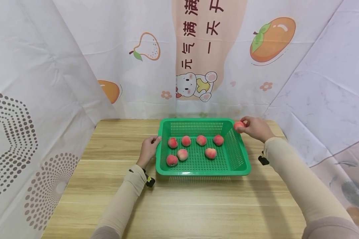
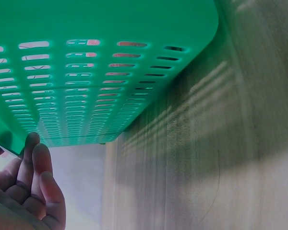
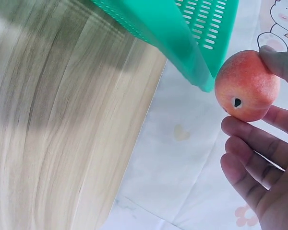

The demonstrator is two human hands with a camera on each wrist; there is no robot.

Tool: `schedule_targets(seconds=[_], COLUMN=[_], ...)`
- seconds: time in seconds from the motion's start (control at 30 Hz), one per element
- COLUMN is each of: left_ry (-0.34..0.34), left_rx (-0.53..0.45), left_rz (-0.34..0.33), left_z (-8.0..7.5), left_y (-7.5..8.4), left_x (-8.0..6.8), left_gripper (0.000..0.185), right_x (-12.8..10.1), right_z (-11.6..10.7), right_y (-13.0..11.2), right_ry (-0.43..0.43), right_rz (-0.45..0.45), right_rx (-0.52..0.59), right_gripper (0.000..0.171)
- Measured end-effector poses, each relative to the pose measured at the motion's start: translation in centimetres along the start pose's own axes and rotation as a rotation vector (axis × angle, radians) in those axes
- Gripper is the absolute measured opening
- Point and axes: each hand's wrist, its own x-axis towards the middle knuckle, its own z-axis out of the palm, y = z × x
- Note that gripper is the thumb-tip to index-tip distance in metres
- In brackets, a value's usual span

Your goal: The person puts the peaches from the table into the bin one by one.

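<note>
A green plastic basket (image 1: 203, 173) with slotted walls stands on the wooden table, and several red-and-cream peaches (image 1: 182, 154) lie spread over its floor. My left hand (image 1: 149, 149) grips the basket's left rim; in the left wrist view its fingers (image 2: 42, 163) curl up under the edge. Over at the far right corner, my right hand (image 1: 256, 127) pinches one peach (image 3: 247, 86) between thumb and fingers. That peach is level with the rim, just outside the basket in the right wrist view, and a small dark hole shows on its skin.
The wooden table (image 1: 107, 179) reaches around the basket on all sides. Behind it hangs a printed white curtain (image 1: 155, 76) with fruit drawings, close to the table's back edge. More cloth hangs at the left and right sides.
</note>
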Motion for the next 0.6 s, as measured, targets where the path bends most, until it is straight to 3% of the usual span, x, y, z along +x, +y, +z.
schedule_targets(seconds=[0.3,0.6], left_ry=[-0.002,-0.009], left_rx=[0.002,0.010], left_rz=[0.005,0.002], left_z=[0.0,-0.1], left_y=[0.0,0.0], left_x=[0.1,0.0], left_gripper=[0.038,0.039], right_x=[0.0,0.2], right_z=[0.5,0.9], right_y=[-0.6,-1.6], right_ry=[0.017,-0.028], right_rz=[-0.022,-0.041], right_rx=[-0.007,-0.022], right_gripper=[0.053,0.054])
